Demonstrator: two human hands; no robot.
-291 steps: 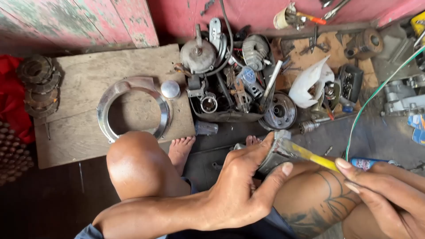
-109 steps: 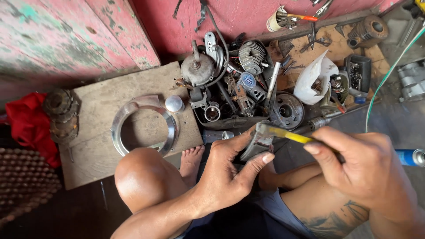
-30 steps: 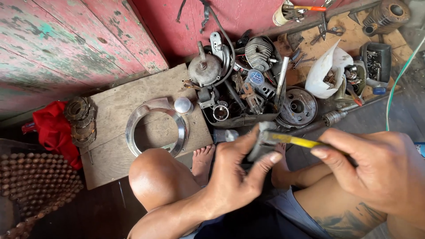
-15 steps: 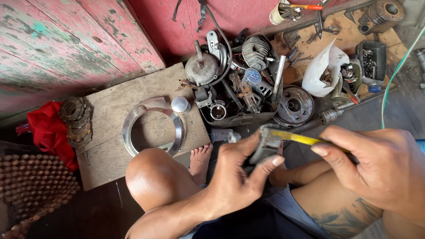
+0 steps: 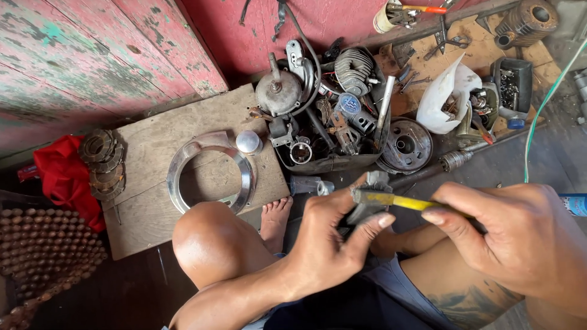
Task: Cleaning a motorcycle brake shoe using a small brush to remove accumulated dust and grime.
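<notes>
Above the lap, a small grey metal part (image 5: 367, 205) sits pinched in the left hand (image 5: 327, 244), thumb on top and fingers curled under, apparently to steady it. Against it presses the tip of a yellow-shafted tool (image 5: 391, 200), likely a screwdriver; the right hand (image 5: 520, 241) is closed around its hidden handle. Beyond the raised knee (image 5: 211, 241), a wooden board (image 5: 153, 140) on the floor carries a chrome ring (image 5: 183, 162) and a round cap (image 5: 248, 142). Near the red wall (image 5: 342, 18), a tray (image 5: 330, 162) heaped with engine scrap lies within reach.
</notes>
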